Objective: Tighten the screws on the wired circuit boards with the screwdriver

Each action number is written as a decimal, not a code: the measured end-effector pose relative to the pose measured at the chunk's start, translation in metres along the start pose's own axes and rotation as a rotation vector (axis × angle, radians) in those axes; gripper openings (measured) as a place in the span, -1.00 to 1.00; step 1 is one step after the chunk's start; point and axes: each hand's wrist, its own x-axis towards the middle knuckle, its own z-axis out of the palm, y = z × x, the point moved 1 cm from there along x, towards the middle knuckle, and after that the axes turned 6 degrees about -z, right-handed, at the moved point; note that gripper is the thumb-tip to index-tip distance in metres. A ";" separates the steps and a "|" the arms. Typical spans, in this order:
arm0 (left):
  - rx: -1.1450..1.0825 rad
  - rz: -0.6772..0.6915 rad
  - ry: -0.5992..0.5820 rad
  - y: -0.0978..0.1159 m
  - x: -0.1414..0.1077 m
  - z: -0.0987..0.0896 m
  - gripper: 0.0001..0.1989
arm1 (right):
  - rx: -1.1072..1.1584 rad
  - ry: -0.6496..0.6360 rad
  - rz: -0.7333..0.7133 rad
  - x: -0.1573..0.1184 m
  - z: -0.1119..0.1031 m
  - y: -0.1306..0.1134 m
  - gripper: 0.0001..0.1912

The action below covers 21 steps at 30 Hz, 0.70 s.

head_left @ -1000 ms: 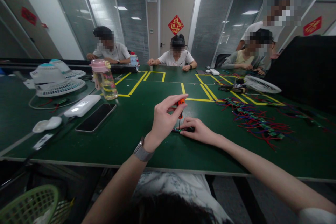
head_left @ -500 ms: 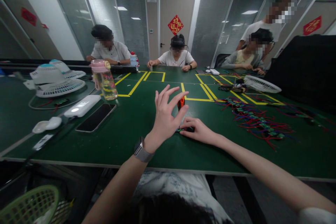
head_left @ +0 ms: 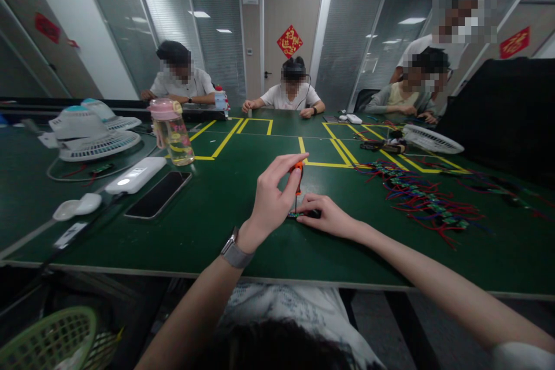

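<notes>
In the head view, my left hand [head_left: 276, 192] is closed around the handle of an orange-and-black screwdriver [head_left: 299, 181], thumb on one side and fingers over the top. The screwdriver stands upright, its thin shaft pointing down at a small green circuit board [head_left: 295, 215] on the table. My right hand [head_left: 325, 215] rests on the table and pinches the board's right side along with a dark part. Whether the tip sits in a screw is too small to tell. A smartwatch is on my left wrist.
Left on the green table [head_left: 208, 243] are a phone [head_left: 159, 195], a white power bank [head_left: 136, 175], a water bottle [head_left: 174, 133] and white fans [head_left: 93, 134]. Several wired circuit boards [head_left: 420, 195] lie to the right. Co-workers sit across the table; one person stands behind.
The fingers of my left hand were spread around the screwdriver and have now closed on its handle. My right hand has stayed in place on the board.
</notes>
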 end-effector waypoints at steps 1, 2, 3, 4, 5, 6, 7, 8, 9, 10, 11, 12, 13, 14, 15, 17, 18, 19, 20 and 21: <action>-0.036 -0.032 0.001 -0.001 0.000 0.000 -0.73 | 0.000 0.001 -0.001 0.000 0.000 0.000 -0.77; -0.072 -0.061 0.000 -0.003 0.000 0.001 -0.73 | 0.001 0.002 -0.002 0.000 0.000 0.001 -0.77; -0.099 -0.081 -0.001 -0.004 0.000 0.001 -0.73 | 0.003 0.002 -0.004 0.000 0.000 0.001 -0.77; -0.116 -0.093 -0.004 -0.005 0.000 0.001 -0.72 | 0.005 0.002 -0.006 0.000 0.000 0.002 -0.77; -0.122 -0.097 -0.007 -0.006 0.000 0.001 -0.72 | 0.007 0.003 -0.009 0.000 0.001 0.002 -0.77; -0.116 -0.094 -0.009 -0.006 0.001 0.001 -0.72 | 0.008 0.004 -0.012 0.000 0.001 0.003 -0.77; -0.095 -0.085 -0.005 -0.006 0.001 0.001 -0.72 | 0.009 0.006 -0.015 0.000 0.001 0.003 -0.77; -0.056 -0.071 0.009 -0.005 0.001 0.001 -0.74 | 0.008 0.007 -0.016 0.000 0.001 0.003 -0.77; -0.002 -0.053 0.032 -0.005 0.002 0.000 -0.75 | 0.006 0.009 -0.014 0.000 0.002 0.003 -0.77; 0.057 -0.035 0.064 -0.004 0.002 0.000 -0.77 | 0.005 0.010 -0.010 0.000 0.002 0.003 -0.77; 0.109 -0.022 0.096 -0.004 0.002 -0.001 -0.78 | 0.004 0.010 -0.006 0.000 0.001 0.003 -0.77; 0.140 -0.016 0.120 -0.003 0.002 -0.001 -0.79 | 0.005 0.008 -0.001 0.000 0.001 0.002 -0.77; 0.134 -0.020 0.125 -0.003 0.002 -0.001 -0.78 | 0.008 0.007 0.001 0.000 0.001 0.002 -0.77; 0.089 -0.035 0.105 -0.003 0.002 -0.001 -0.76 | 0.011 0.006 0.002 0.000 0.001 0.002 -0.77; 0.017 -0.059 0.066 -0.004 0.002 0.000 -0.74 | 0.014 0.005 0.001 0.000 0.001 0.001 -0.77; -0.123 -0.105 -0.019 -0.004 0.001 0.001 -0.72 | 0.016 0.006 -0.002 0.000 0.000 0.001 -0.77; -0.156 -0.116 -0.039 -0.005 0.001 0.001 -0.72 | 0.017 0.006 -0.005 0.000 0.000 0.001 -0.77; -0.155 -0.116 -0.036 -0.005 0.001 0.001 -0.74 | 0.017 0.006 -0.007 0.000 0.000 0.001 -0.77; -0.122 -0.107 -0.011 -0.005 0.002 0.001 -0.76 | 0.018 0.006 -0.008 -0.001 0.000 0.001 -0.78; -0.071 -0.095 0.026 -0.005 0.002 0.000 -0.79 | 0.018 0.004 -0.008 -0.001 0.000 0.001 -0.78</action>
